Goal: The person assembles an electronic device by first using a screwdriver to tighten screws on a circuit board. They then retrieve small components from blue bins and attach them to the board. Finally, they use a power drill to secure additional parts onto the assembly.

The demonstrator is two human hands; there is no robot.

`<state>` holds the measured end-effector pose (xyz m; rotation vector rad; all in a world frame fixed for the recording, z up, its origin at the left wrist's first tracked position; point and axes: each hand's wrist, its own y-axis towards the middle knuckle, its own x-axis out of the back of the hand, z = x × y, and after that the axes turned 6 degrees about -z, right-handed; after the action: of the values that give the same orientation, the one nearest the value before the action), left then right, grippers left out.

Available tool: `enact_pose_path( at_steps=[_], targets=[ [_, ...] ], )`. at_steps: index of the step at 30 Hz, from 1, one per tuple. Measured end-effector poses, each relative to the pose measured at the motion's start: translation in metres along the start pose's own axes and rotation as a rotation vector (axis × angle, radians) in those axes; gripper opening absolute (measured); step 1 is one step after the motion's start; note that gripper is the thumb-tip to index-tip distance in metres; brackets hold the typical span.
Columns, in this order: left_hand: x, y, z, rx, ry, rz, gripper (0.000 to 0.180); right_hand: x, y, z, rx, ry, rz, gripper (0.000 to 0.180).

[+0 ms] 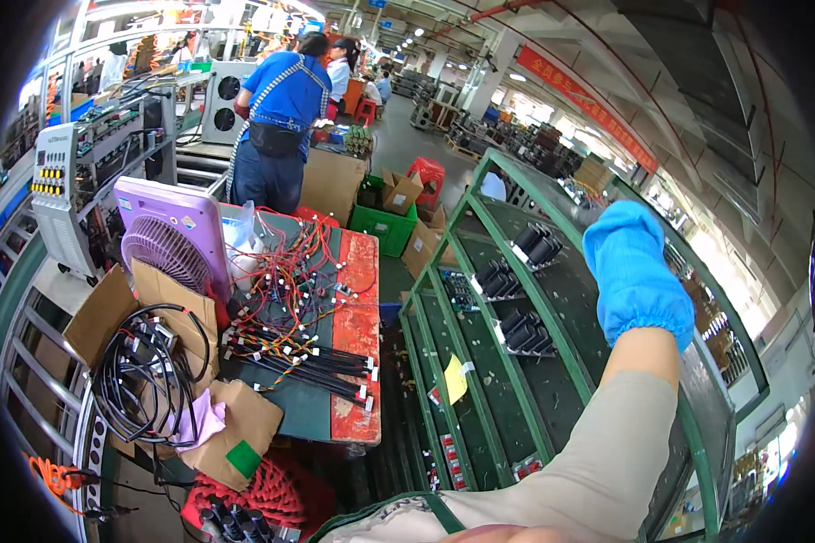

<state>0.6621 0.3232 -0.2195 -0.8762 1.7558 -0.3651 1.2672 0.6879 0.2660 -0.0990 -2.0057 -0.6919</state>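
Observation:
My right arm reaches up over the green metal rack (552, 312), in a blue sleeve cover (638, 271). Beyond the cuff, only a small dark part of my right hand (586, 215) shows, close to the rack's top level. Its fingers are too hidden to read. Beside it on the top level is a cluster of small parts with wires (581, 192). Lower on the rack, boards with black cylindrical parts (527, 333) sit in a row. My left hand is out of view.
On the left, a red-edged workbench (358, 317) carries tangled red wires (285, 271), black cables (308, 362) and a purple fan (174, 231). An open cardboard box (204, 317) holds coiled black cable. A person in blue (285, 109) stands beyond, near a green crate (385, 229).

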Motion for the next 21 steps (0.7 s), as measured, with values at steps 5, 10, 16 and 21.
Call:
enact_pose_path(
  at_steps=[5, 10, 16, 21],
  targets=[
    [0.006, -0.004, -0.004, -0.033, -0.012, 0.022, 0.036, 0.011, -0.007, -0.001, -0.07, 0.046, -0.026, 0.04],
    [0.027, -0.001, -0.01, -0.064, -0.02, 0.045, 0.034, 0.044, -0.022, -0.012, -0.12, 0.06, -0.138, 0.039],
    [0.079, 0.008, -0.02, -0.122, -0.096, 0.176, 0.032, 0.091, -0.088, -0.066, -0.206, 0.046, -0.266, 0.037],
    [0.126, 0.016, -0.053, 0.022, -0.015, 0.315, 0.031, 0.123, -0.171, -0.126, -0.294, 0.042, -0.332, 0.035]
  ],
)
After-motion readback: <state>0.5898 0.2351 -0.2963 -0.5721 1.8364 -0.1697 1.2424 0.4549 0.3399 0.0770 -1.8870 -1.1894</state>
